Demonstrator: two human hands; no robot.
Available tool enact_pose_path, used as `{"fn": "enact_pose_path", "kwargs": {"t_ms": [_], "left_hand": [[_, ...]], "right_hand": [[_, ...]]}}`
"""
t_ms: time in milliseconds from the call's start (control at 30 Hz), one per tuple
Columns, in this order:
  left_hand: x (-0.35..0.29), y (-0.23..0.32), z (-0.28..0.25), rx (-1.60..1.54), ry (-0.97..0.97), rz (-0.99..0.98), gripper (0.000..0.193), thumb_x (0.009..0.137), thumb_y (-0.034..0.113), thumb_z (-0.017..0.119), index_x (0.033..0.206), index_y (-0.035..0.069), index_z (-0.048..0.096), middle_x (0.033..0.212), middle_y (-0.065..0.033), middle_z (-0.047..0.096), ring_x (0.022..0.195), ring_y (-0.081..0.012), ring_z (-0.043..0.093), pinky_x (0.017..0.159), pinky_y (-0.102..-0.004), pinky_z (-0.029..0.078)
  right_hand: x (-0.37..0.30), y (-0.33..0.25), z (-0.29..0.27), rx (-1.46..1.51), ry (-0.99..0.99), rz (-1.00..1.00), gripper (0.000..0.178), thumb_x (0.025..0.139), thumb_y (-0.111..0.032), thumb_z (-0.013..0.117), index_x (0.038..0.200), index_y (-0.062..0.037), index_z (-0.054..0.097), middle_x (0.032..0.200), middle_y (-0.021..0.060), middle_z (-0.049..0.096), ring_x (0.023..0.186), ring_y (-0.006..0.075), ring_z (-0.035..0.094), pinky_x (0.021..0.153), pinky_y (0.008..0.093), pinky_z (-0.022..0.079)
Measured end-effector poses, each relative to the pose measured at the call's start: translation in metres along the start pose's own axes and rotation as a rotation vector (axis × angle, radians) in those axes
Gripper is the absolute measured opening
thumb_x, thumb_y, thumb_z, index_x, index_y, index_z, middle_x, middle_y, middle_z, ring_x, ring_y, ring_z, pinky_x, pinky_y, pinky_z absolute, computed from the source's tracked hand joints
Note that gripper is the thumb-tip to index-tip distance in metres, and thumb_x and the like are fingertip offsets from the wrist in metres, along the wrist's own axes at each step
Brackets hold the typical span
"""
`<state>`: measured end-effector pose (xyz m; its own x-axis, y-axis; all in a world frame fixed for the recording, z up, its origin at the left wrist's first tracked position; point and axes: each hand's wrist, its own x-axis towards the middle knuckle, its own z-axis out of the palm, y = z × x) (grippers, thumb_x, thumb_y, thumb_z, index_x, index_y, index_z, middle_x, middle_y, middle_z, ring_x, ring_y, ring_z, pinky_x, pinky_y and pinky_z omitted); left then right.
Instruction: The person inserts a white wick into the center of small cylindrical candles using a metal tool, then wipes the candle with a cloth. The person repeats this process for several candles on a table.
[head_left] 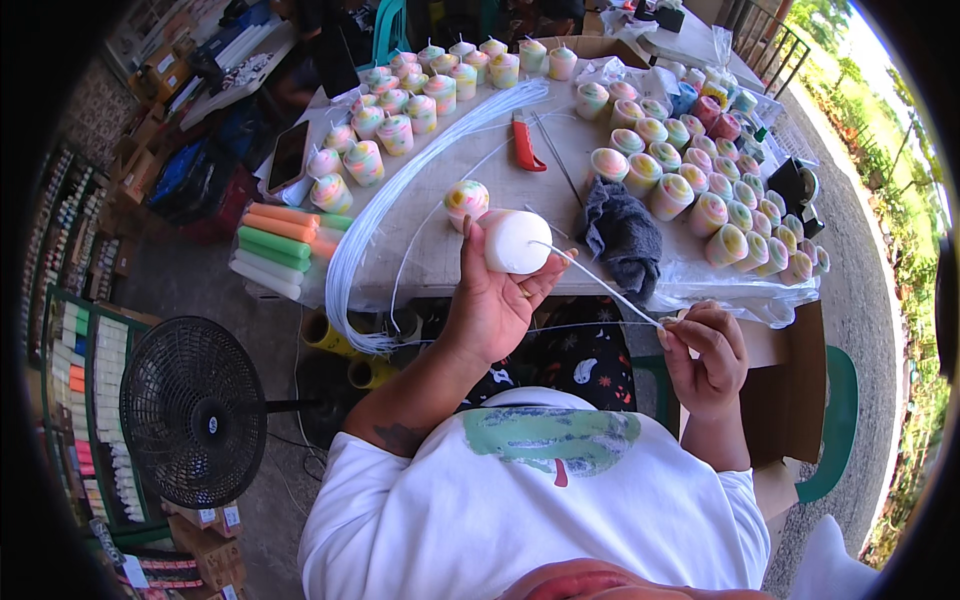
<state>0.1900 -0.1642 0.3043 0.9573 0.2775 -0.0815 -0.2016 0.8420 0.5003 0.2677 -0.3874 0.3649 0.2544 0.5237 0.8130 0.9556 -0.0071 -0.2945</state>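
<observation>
My left hand [505, 300] cradles a round white candle [517, 246], with its fingers wrapped under and around it. From the middle of the candle's flat face a white wick [600, 282] runs down to the right, pulled straight. My right hand [708, 358] pinches the far end of that wick between thumb and forefinger. Just behind the held candle, a multicoloured speckled candle [466, 200] rests on the table [440, 240]. A long bundle of white wicks [385, 200] curves over the table to the left of my hands.
Speckled candles with wicks [395, 133] stand at the back left; more candles [672, 196] fill the right side. Between them lie a red-handled cutter [525, 145], a thin metal rod [558, 158] and a dark cloth [622, 240]. Coloured tapers [278, 228] sit left, near a black fan [195, 410].
</observation>
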Motion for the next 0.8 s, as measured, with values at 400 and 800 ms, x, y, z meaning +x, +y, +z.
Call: {"fn": "enact_pose_path", "kwargs": {"t_ms": [400,800], "left_hand": [[0.0006,-0.0011,0.0012,0.021,0.001,-0.021,0.079,0.083,0.074,0.035,0.108,0.003,0.058,0.099,-0.0134,0.067,0.111,-0.0286,0.057,0.101,-0.0384,0.039],[0.0016,-0.0006,0.0011,0.059,0.035,0.048,0.074,0.084,0.073,0.037,0.109,0.006,0.056,0.095,-0.0124,0.066,0.110,-0.0294,0.057,0.100,-0.0389,0.040]], "right_hand": [[-0.0028,0.0027,0.0004,-0.018,-0.071,-0.058,0.021,0.070,0.000,0.074,0.088,-0.0011,0.063,0.071,0.0067,0.054,0.056,0.0203,0.051,0.049,0.0311,0.038],[-0.0009,-0.0002,-0.0001,-0.061,-0.141,-0.064,0.021,0.068,-0.001,0.075,0.086,-0.0018,0.064,0.071,0.0061,0.052,0.055,0.0206,0.053,0.048,0.0315,0.039]]}}
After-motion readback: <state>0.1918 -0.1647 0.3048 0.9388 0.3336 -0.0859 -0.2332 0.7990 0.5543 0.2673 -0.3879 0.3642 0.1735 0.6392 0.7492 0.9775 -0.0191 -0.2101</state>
